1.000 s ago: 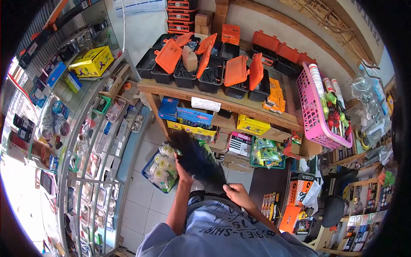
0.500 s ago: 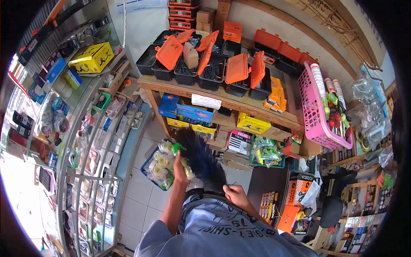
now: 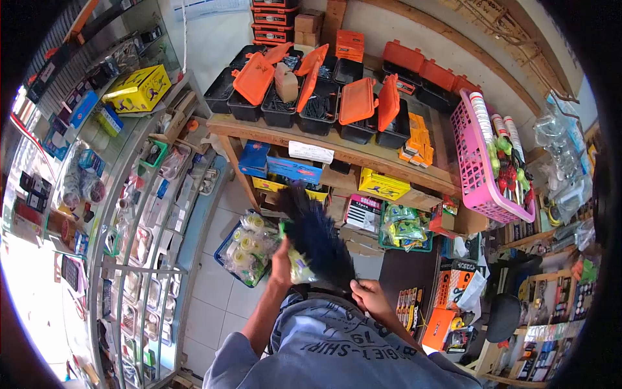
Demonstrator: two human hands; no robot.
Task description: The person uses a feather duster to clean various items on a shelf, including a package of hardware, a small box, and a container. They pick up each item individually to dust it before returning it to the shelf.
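A dark blue-black feather duster (image 3: 319, 236) slants in front of my body, its feathers spread between my two hands. My left hand (image 3: 280, 264) is closed at its left side, where a bit of green shows above the fingers; the grip itself is partly hidden. With thumb and fingers my right hand (image 3: 367, 297) pinches the feathers at the lower right end. Below and left of the duster, a blue basket (image 3: 223, 258) holds several clear-wrapped packs with pale round pieces (image 3: 245, 245).
A wooden workbench (image 3: 272, 134) ahead carries black bins with orange lids (image 3: 358, 102). A pink basket (image 3: 461, 152) of tubes and tools stands at its right end. Boxes and a green basket (image 3: 407, 246) fill the lower shelf. A glass display case (image 3: 139, 269) runs along the left.
The duster and my left hand have shifted a little to the right. My right hand has also moved slightly right, still pinching the feather end.
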